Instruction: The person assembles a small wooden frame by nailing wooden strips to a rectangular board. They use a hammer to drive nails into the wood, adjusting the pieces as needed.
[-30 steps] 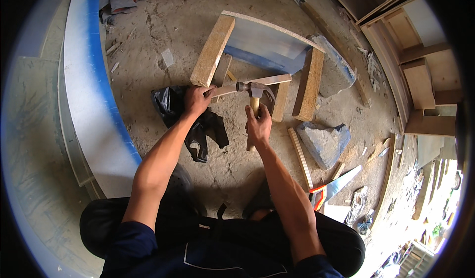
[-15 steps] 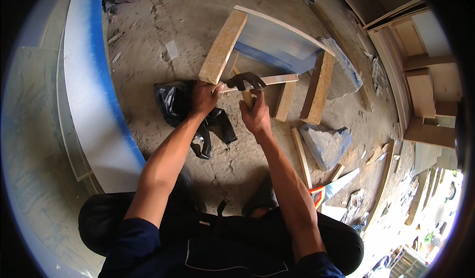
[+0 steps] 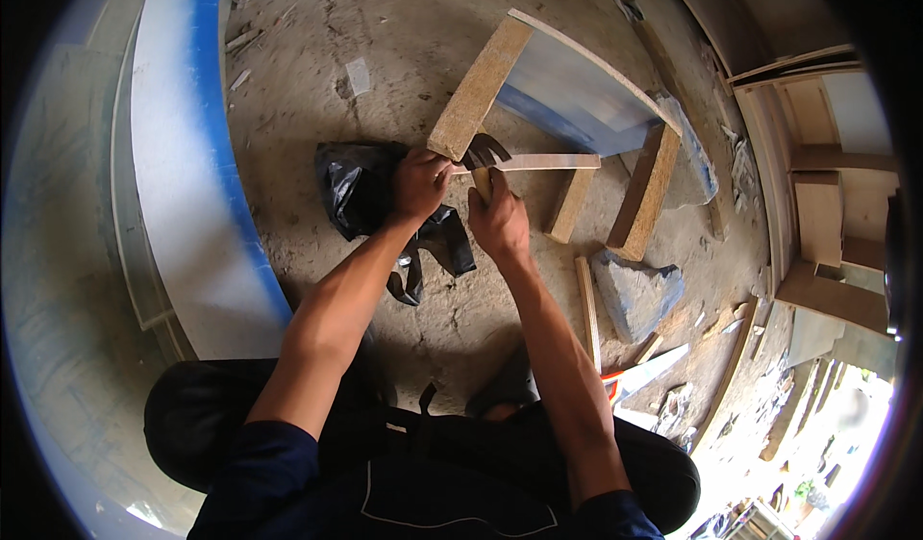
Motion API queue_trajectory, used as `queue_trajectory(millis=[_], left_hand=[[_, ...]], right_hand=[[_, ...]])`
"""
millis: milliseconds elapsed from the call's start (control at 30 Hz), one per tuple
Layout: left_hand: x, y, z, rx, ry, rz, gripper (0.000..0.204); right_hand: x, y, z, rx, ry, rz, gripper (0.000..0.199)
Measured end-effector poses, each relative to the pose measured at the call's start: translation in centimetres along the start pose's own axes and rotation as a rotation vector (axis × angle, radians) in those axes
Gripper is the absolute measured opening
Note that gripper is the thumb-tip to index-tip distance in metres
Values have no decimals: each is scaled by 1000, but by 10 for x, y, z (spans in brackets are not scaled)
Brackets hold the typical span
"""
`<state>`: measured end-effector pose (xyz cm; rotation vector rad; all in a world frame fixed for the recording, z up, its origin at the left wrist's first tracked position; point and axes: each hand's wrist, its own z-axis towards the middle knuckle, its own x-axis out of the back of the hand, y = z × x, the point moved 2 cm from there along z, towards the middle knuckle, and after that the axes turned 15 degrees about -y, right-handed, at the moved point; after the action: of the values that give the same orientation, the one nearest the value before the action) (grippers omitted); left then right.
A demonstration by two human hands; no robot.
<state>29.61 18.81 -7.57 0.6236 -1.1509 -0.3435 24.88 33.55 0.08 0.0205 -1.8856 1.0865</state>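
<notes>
My right hand [image 3: 500,221] grips a claw hammer [image 3: 486,151] by its light wooden handle. Its dark head is at the left end of a thin wooden strip [image 3: 548,162], close beside my left fingers. My left hand [image 3: 421,184] is closed at that same end, just under a thick wooden block [image 3: 483,83]; its fingertips are partly hidden, and whether they also pinch a nail I cannot make out. The strip spans the near side of a small wooden frame, which has a blue-and-white panel [image 3: 567,107] and another thick leg [image 3: 646,192] on the right.
A black plastic bag [image 3: 356,189] lies beside my left hand. To the right are a grey stone chunk [image 3: 635,295], a loose wood strip [image 3: 588,314] and a handsaw [image 3: 654,371]. A long blue-edged white board [image 3: 183,155] runs along the left. Wooden cabinetry [image 3: 817,213] stands far right.
The hammer head has come closer to my left fingers and the block's lower end. My left hand keeps its place at the strip's end. The whole view has shifted slightly.
</notes>
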Motion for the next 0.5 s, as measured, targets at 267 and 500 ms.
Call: queue_trajectory(millis=[267,500], left_hand=[[-6,-7,-4,24,33,17,12],[-1,2,-2,19,11,26,13]], right_hand=[[-3,-9,-3,-96,-60,-35,42],[0,-10,-2,-58,-55,-73,41]])
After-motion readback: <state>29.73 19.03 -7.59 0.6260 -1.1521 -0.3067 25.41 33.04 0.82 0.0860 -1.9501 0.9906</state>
